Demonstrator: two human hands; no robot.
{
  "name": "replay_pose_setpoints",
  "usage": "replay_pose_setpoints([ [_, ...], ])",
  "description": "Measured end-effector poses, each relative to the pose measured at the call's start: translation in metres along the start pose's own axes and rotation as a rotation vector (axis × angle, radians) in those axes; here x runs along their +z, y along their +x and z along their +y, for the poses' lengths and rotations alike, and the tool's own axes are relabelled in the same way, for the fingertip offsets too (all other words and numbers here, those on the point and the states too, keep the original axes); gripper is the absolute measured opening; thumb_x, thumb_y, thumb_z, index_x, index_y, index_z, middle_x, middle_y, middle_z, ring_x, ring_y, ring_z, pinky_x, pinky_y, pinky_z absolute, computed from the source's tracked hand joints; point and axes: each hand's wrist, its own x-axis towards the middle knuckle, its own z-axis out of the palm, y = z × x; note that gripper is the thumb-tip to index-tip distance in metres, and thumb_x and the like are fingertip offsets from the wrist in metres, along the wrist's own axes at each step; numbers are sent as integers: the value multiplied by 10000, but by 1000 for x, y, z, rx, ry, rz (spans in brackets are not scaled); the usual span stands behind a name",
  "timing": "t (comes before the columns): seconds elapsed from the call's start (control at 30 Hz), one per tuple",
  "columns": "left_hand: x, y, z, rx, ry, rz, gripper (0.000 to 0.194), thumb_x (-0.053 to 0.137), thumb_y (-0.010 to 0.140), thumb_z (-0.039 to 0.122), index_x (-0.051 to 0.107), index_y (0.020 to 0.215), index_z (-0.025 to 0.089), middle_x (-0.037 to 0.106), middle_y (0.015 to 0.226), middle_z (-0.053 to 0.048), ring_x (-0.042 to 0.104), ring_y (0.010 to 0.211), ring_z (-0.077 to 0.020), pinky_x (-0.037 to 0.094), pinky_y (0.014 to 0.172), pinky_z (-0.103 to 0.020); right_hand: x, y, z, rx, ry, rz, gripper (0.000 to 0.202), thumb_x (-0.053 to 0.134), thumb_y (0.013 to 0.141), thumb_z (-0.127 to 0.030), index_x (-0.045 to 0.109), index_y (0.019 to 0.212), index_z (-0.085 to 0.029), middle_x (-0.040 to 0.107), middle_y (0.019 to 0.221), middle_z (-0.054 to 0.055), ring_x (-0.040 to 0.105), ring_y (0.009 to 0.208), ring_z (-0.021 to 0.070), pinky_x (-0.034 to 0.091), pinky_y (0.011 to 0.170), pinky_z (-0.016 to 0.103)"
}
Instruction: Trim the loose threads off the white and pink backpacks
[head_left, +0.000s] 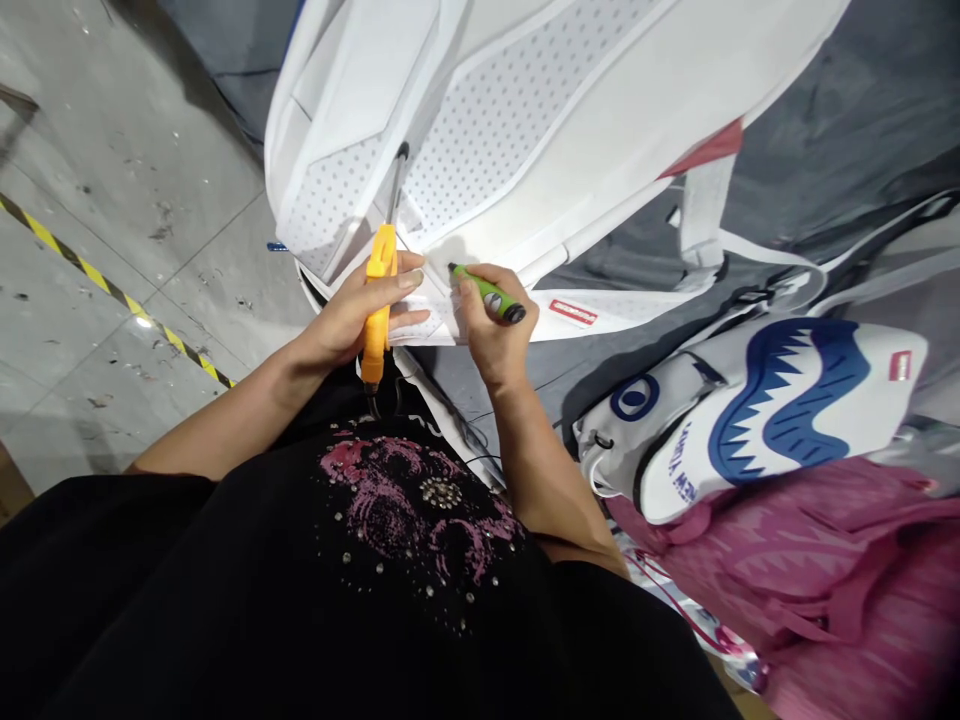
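Note:
My left hand (349, 315) is closed around the orange handle of a long-necked lighter (380, 300). The lighter's thin metal stem and dark tip lie over a white backpack (592, 160) with dotted padding. Some of my left fingers rest on the bag's white strap (637, 312). Between the fingers of my right hand (499, 340) is a green marker pen (480, 290) with a black end. The pen's dark tip points at the white fabric close to my left fingertips. I cannot tell whether it touches.
Right of my arm lies a white and blue bag with a shark-mouth print (795, 400), and below it a pink bag (825, 570). Dark grey cloth (847, 190) lies under the bags. Yellow-black tape (112, 290) crosses the tiled floor at left.

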Motion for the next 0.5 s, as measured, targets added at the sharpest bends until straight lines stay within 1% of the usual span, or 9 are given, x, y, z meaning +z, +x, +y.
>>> replay_pose_setpoints([
  [0.07, 0, 0, -1, 0, -19, 7, 387, 767, 777, 357, 624, 1087, 176, 575, 1232, -83, 496, 1311, -270, 497, 1066, -484, -3, 2, -3, 96, 81, -11, 197, 691, 836, -386, 680, 904, -202, 713, 845, 4, 672, 766, 144, 571, 729, 310],
  [0.1, -1, 0, -1, -1, -29, 9, 390, 777, 764, 355, 627, 1078, 178, 582, 1217, -80, 502, 1304, -269, 511, 1051, -473, -6, 1, -5, 156, 152, 26, 227, 684, 833, -417, 661, 883, -196, 700, 782, -2, 650, 669, 127, 552, 628, 276],
  [0.13, -1, -1, -2, 0, -38, 8, 397, 787, 751, 356, 629, 1071, 180, 589, 1203, -79, 506, 1300, -271, 525, 1032, -464, -10, 0, -6, 201, 232, 90, 258, 669, 835, -449, 639, 863, -194, 682, 720, -11, 615, 580, 112, 514, 542, 250],
  [0.17, -2, -2, -2, 1, -45, 6, 408, 796, 740, 359, 631, 1067, 180, 595, 1192, -80, 505, 1302, -276, 540, 1011, -456, -16, -4, -8, 222, 312, 168, 284, 652, 838, -476, 616, 840, -194, 658, 664, -23, 574, 515, 101, 479, 492, 237],
  [0.23, -3, -4, -2, 3, -47, -2, 425, 801, 730, 374, 632, 1067, 177, 600, 1201, -90, 496, 1320, -289, 563, 967, -431, -31, -18, -10, 202, 440, 271, 304, 636, 843, -493, 590, 801, -195, 624, 601, -35, 527, 467, 95, 456, 481, 239],
  [0.3, -3, -8, -1, 22, -33, -2, 415, 786, 748, 388, 632, 1068, 173, 591, 1255, -102, 487, 1343, -289, 571, 943, -392, -47, -43, -11, 185, 508, 276, 289, 656, 840, -470, 600, 789, -191, 624, 588, -25, 536, 491, 106, 463, 518, 252],
  [0.37, 0, -13, 1, 68, -9, 13, 380, 762, 776, 386, 626, 1058, 171, 578, 1312, -97, 503, 1341, -266, 564, 933, -348, -60, -73, -9, 236, 552, 252, 263, 683, 832, -443, 627, 823, -186, 649, 607, -6, 561, 528, 123, 458, 538, 254],
  [0.43, 5, -21, 1, 127, 21, 53, 371, 748, 788, 390, 608, 1051, 168, 609, 1285, -90, 578, 1258, -239, 557, 894, -314, -68, -101, -4, 319, 610, 253, 263, 707, 819, -436, 644, 877, -187, 666, 624, 4, 578, 553, 131, 458, 554, 252],
  [0.5, 14, -33, -3, 175, 75, 81, 410, 752, 779, 411, 576, 1058, 169, 673, 1161, -89, 667, 1087, -223, 553, 806, -298, -74, -123, 2, 384, 666, 277, 289, 730, 803, -443, 645, 925, -196, 678, 645, 7, 588, 568, 135, 459, 563, 249],
])
